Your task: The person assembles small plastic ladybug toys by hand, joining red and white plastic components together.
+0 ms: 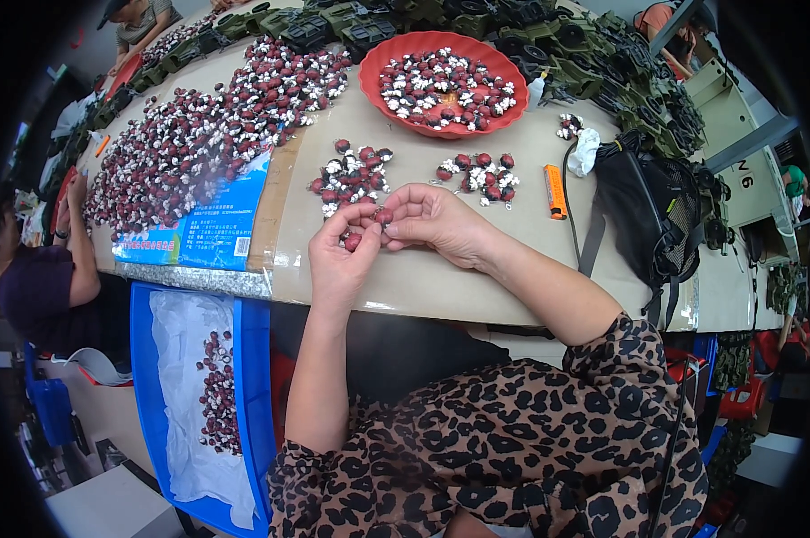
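Observation:
Over the near table edge, my left hand [340, 255] is closed with a small round dark-red piece [352, 241] between thumb and fingers. My right hand [445, 226] meets it from the right, thumb and forefinger pinched on a second small red-and-black piece [383, 217] that the left fingertips also touch. Just beyond my fingers lies a small heap of red, white and black figures [355, 176]. Another small cluster of figures [482, 176] rests to its right. Fine detail of the held pieces is too small to tell.
A red scalloped bowl [366, 85] holds many figures. At left, a large figure pile [190, 148] covers a blue printed sheet [234, 235]. An orange tool [555, 192], black bag [633, 215] and green toy vehicles [593, 67] lie right. A blue bin [255, 377] stands below; co-workers sit beyond.

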{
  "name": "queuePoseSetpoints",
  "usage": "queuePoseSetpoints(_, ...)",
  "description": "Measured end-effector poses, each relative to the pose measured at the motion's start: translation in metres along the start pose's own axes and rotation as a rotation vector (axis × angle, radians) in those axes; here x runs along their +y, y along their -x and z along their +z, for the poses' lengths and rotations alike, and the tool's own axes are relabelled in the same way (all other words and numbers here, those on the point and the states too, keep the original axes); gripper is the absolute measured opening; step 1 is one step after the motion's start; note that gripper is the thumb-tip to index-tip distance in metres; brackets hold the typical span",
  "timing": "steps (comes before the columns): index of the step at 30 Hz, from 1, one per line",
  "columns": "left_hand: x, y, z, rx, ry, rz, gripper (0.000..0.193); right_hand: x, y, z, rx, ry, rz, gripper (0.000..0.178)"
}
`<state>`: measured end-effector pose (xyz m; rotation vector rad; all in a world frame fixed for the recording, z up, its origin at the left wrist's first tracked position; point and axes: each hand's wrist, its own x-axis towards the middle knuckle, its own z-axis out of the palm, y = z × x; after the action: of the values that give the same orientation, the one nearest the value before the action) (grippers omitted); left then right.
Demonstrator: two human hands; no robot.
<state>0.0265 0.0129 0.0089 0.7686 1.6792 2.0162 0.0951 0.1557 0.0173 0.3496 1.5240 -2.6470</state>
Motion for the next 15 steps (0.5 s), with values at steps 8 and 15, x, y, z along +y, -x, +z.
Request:
queuePoseSetpoints(8,0.0002,-0.0008,0.0022,0.018,0.009,-0.020,0.018,-0.0011,0.0004,-0.0006,0.002,0.003,0.019,0.021)
queuePoseSetpoints(15,-0.0016,-0.0006,0.0018,0.038,0.010,-0.030,0.017,-0.0014,0.0001,-0.0001,-0.003,0.010,0.027,0.021)
